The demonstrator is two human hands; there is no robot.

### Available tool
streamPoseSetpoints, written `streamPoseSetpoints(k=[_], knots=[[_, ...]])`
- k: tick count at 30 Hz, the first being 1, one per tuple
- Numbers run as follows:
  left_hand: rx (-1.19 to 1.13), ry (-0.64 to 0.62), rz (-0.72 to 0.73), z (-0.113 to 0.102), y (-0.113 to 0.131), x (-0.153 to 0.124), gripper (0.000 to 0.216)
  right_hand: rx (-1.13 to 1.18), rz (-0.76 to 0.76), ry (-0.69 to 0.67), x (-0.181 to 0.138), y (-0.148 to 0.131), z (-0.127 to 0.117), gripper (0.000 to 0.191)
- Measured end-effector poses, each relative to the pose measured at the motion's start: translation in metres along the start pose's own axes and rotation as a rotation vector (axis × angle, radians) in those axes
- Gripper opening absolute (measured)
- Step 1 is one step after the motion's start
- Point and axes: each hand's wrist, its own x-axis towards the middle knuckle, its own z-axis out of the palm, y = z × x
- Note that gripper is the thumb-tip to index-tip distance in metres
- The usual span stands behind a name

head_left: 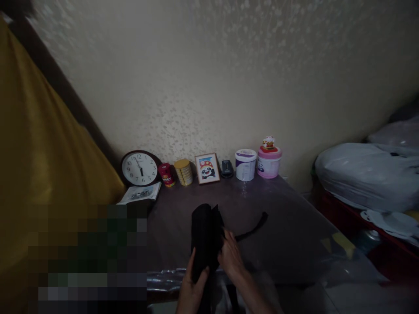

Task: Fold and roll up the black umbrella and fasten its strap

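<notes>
Both hands, left hand (191,285) and right hand (231,257), grasp the black folded umbrella (205,237), whose loose strap (253,227) trailing right could snag or slip free.

A lived-in room of a home is showing here, most likely a bedroom. Patterned cream wallpaper (229,78) is covering the wall, and a dark tabletop (288,226) is standing against it, carrying household keepsakes in a row: a round wall clock (139,168) leaning on the wall, a small red tin (166,175), a gold tin (183,172), a framed cartoon panda picture (207,168), a white tub (245,164) and a pink tub (269,162) with a lucky-cat figurine (269,142) sitting on top. Bagged bedding (363,174) is lying piled to the right, and a yellow curtain (39,144) is hanging at the left.
</notes>
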Motion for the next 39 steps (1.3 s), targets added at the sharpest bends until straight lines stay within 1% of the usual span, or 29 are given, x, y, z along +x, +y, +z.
streamPoseSetpoints(k=[2,4,7,9,12,15,19,23,26,28,32,35,39], knots=[[0.005,0.003,-0.002,0.0,0.0,0.0,0.073,0.05,0.001,0.005,-0.001,0.002,0.007,0.061],[0.009,-0.01,0.0,0.0,0.0,0.0,0.073,0.148,0.005,0.042,-0.001,0.008,0.016,0.055],[0.011,-0.009,-0.001,-0.001,0.0,0.001,0.075,0.378,0.004,0.134,0.005,0.02,0.031,0.046],[0.006,0.001,0.003,-0.001,0.0,0.001,0.075,0.544,0.023,0.17,0.014,0.027,0.039,0.042],[-0.009,-0.009,0.0,-0.001,-0.002,0.003,0.076,0.722,0.079,0.175,0.029,0.032,0.046,0.039],[-0.018,-0.05,-0.006,-0.001,-0.004,0.005,0.079,0.796,0.104,0.174,0.042,0.028,0.051,0.04],[0.011,-0.078,0.001,0.0,-0.004,0.004,0.082,0.79,0.132,0.2,0.056,0.018,0.056,0.043],[0.062,-0.052,0.003,0.002,-0.001,0.001,0.078,0.724,0.149,0.238,0.067,0.007,0.059,0.042],[0.122,-0.02,0.017,0.006,0.003,-0.001,0.078,0.663,0.185,0.231,0.071,-0.001,0.06,0.044],[0.227,-0.026,0.015,0.008,0.007,-0.003,0.078,0.63,0.194,0.221,0.072,-0.005,0.061,0.047],[0.538,-0.038,-0.03,0.014,0.023,-0.01,0.076,0.594,0.216,0.201,0.073,-0.01,0.058,0.05],[0.732,-0.036,-0.006,0.022,0.034,-0.015,0.073,0.564,0.238,0.166,0.074,-0.013,0.053,0.057],[0.878,-0.037,0.022,0.03,0.042,-0.018,0.072,0.496,0.263,0.121,0.076,-0.019,0.048,0.064]])
